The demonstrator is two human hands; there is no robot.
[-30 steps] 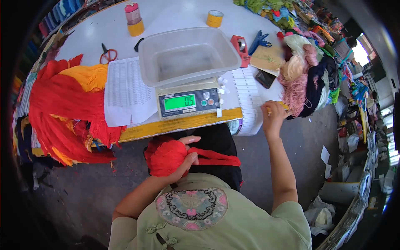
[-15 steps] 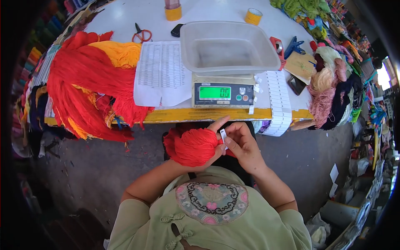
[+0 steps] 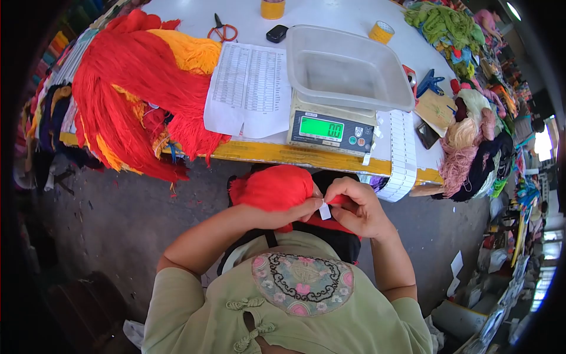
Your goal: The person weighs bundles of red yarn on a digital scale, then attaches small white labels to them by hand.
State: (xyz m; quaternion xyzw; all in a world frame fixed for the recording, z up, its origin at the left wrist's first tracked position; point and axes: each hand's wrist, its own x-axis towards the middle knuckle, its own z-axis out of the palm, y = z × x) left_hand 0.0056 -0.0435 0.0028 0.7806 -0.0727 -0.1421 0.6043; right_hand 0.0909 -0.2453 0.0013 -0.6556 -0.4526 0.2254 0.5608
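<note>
In my left hand (image 3: pixel 300 213) is a bundle of red yarn (image 3: pixel 271 187), held above my lap with the thumb pressed by a small white tag (image 3: pixel 325 211). My right hand (image 3: pixel 359 207) is closed at the tag's upper end, thumb and index finger bent towards it; what exactly it pinches is too small to make out. Red material also shows below the fingers. Beyond the hands, a scale (image 3: pixel 333 131) with a green display stands at the table edge, a translucent plastic tub (image 3: pixel 348 68) on top.
Red and yellow yarn (image 3: pixel 135 88) hangs over the table's left edge. Printed sheets (image 3: pixel 247 88), scissors (image 3: pixel 223 30), a label strip (image 3: pixel 403 159), tape (image 3: pixel 381 32), a phone (image 3: pixel 427 135) and a blue clamp (image 3: pixel 430 82) lie around the scale. Mixed yarn (image 3: pixel 466 141) is piled right.
The view has tilted, shifting the table. The tag has turned and now hangs downward between my hands. My left index finger, raised before, is now lowered behind the yarn.
</note>
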